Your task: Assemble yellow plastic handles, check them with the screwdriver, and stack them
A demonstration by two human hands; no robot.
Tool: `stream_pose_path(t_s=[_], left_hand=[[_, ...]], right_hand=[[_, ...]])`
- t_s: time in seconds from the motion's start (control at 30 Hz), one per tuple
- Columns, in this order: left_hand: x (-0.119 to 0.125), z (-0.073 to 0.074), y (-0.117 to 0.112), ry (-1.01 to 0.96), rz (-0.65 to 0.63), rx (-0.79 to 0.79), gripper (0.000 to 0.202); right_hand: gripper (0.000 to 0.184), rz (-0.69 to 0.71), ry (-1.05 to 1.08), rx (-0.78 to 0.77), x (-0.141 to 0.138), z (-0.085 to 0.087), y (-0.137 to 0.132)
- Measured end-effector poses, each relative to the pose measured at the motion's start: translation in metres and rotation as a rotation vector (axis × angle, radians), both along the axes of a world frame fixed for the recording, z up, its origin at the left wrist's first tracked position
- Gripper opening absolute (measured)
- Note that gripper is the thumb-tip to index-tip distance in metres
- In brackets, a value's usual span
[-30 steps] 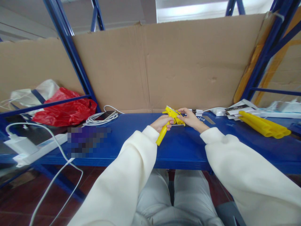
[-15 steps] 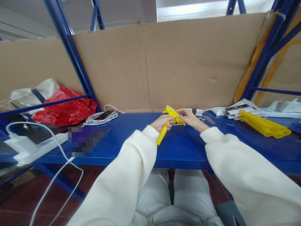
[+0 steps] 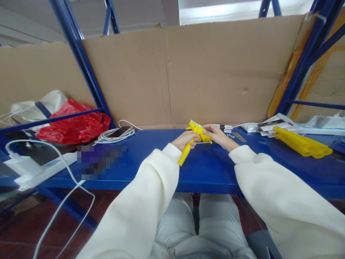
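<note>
Over the middle of the blue table [image 3: 151, 154] is a yellow tool that looks like a scraper [image 3: 184, 154], with a round handle slanting down towards me and a wide head at the far end. My left hand [image 3: 184, 139] is closed around it where handle and head meet. My right hand [image 3: 215, 135] grips the right side of the head, with thumb and fingers against it. A pale, straight strip shows along the head's lower edge; fingers cover part of the head.
Several yellow tubes [image 3: 303, 142] lie at the right beside printed papers [image 3: 280, 124]. A thin metal strip [image 3: 239, 137] lies behind my right wrist. At left are a coiled white cable [image 3: 115, 136], a red plastic bag [image 3: 77, 122] and a power strip [image 3: 45, 171]. Cardboard [image 3: 210, 72] stands behind the table.
</note>
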State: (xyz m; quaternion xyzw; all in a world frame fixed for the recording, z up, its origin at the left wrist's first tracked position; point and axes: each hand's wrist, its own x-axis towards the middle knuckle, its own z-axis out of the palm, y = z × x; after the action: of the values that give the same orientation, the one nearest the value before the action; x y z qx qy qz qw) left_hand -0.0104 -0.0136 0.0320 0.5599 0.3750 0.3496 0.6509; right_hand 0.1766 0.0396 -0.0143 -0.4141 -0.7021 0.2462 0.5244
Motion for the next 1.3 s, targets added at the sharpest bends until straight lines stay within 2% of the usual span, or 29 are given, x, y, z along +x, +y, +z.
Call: stream_pose_path(t_s=[0.23,0.43,0.53,0.67,0.77,0.83,0.93,1.03,1.13,1.3], left_hand=[[-0.001,0.001,-0.002,-0.005,-0.004,0.010,0.020],[0.000,-0.001,0.003,-0.052,0.020,0.035,0.023],[-0.001,-0.002,0.006,-0.085,0.085,0.022,0.024],[-0.003,-0.002,0.012,-0.073,0.183,-0.013,0.025],[-0.005,-0.003,0.016,-0.036,0.229,-0.040,0.024],[-0.006,-0.005,0.018,-0.013,0.251,-0.050,0.023],[-0.007,-0.007,0.022,0.019,0.272,-0.057,0.021],[-0.008,-0.010,0.026,0.053,0.287,-0.063,0.022],[-0.009,-0.012,0.028,0.057,0.319,-0.065,0.021],[-0.009,-0.012,0.030,-0.003,0.363,-0.068,0.022]], right_hand=[[0.031,0.018,-0.027,0.002,0.002,-0.001,0.001],[0.039,-0.146,-0.066,0.073,0.004,0.002,0.002],[0.041,-0.253,-0.097,0.080,0.024,0.010,0.007],[0.043,-0.291,-0.470,0.105,0.075,0.019,0.013],[0.047,-0.225,-0.755,-0.026,0.103,0.018,0.011],[0.047,-0.202,-0.859,-0.127,0.109,0.016,0.007],[0.039,-0.206,-0.911,-0.185,0.104,0.017,-0.001],[0.034,-0.179,-0.849,-0.234,0.097,0.023,-0.010],[0.036,-0.137,-0.674,-0.255,0.093,0.032,-0.020],[0.043,-0.137,-0.104,-0.255,0.074,0.045,-0.035]])
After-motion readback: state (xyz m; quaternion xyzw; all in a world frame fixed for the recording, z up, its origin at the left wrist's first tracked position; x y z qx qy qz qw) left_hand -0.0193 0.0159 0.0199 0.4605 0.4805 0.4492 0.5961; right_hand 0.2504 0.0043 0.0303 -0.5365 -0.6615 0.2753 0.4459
